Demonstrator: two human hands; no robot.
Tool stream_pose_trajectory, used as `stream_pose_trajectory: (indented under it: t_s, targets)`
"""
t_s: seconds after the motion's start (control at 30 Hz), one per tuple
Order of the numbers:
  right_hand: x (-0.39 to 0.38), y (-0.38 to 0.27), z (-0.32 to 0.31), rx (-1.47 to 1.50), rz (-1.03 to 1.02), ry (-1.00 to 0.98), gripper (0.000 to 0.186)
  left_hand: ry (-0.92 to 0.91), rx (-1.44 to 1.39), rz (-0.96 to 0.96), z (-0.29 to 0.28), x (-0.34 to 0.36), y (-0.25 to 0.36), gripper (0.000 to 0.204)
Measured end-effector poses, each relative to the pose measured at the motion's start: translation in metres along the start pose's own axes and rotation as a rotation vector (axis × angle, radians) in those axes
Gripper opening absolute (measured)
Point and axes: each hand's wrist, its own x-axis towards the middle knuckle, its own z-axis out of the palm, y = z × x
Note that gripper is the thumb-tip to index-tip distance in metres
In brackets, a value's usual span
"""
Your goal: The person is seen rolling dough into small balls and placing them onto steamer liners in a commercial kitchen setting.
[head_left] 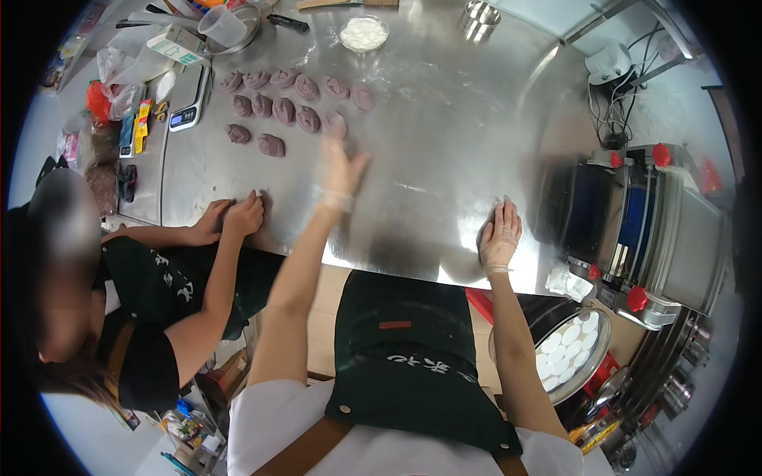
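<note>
Several purple twisted dough pieces (283, 110) lie in loose rows on the steel table (429, 151), left of centre. My left hand (341, 170), in a thin clear glove, reaches out to the near right end of these rows. Motion smears its fingers, which meet a dough piece (336, 124); whether they grip it I cannot tell. My right hand (500, 238), gloved too, rests palm down at the table's near edge with its fingers stretched out. No object shows in it.
A co-worker's hands (230, 218) are at the table edge on my left. A scale (189, 95) stands beyond them, and a bowl of white powder (364, 34) at the far side. Right are a roller machine (635, 230) and a tray of white rounds (599, 337).
</note>
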Motion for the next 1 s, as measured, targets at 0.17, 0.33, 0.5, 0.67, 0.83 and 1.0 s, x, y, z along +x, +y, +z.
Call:
stream_pose_trajectory:
  t_s: [0.17,0.33,0.5,0.67,0.83,1.0]
  targets:
    - [-0.001,-0.002,-0.007,0.019,-0.008,0.007,0.057,-0.381,0.170,-0.097,-0.022,0.078,-0.043,0.084]
    - [0.001,-0.005,-0.008,0.051,-0.015,0.017,0.058,-0.276,0.078,-0.064,-0.011,0.071,-0.050,0.049]
    - [0.002,-0.005,-0.003,0.059,0.013,0.011,0.053,-0.463,-0.290,0.013,0.019,-0.039,0.083,0.032]
    - [0.021,-0.055,-0.019,0.370,0.387,0.028,0.034,-0.496,-0.266,0.017,0.062,-0.134,0.160,0.049]
    - [0.044,-0.089,-0.014,0.355,0.413,-0.055,0.030,-0.562,-0.285,-0.140,0.054,-0.144,0.166,0.099]
    - [0.030,-0.084,0.013,0.092,0.129,0.129,0.031,-0.452,-0.365,-0.312,0.026,-0.160,0.140,0.093]
